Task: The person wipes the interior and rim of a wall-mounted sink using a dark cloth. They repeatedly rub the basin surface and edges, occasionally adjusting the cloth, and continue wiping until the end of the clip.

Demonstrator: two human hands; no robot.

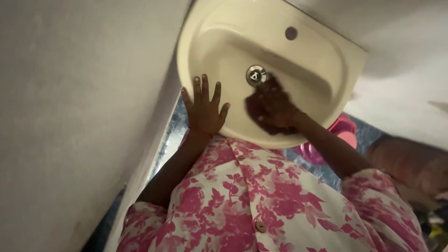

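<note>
Head view, left hand (pixel 204 108) resting open and flat on the cream sink (pixel 219 32) rim, right hand (pixel 275 105) pressing a dark cloth (pixel 255 111) inside the basin beside the drain (pixel 255 75), its grip blurred, cannot tell.

Your left hand (pixel 204 111) lies flat with fingers spread on the near rim of the cream washbasin (pixel 326 51). Your right hand (pixel 275 106) is down in the bowl just beside the metal drain (pixel 255 75), pressed on what looks like a dark cloth (pixel 255 112), though blur hides the grip. A pink tub (pixel 344 129) sits below the basin.

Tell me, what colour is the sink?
The sink is cream, clearest in the head view.
</note>
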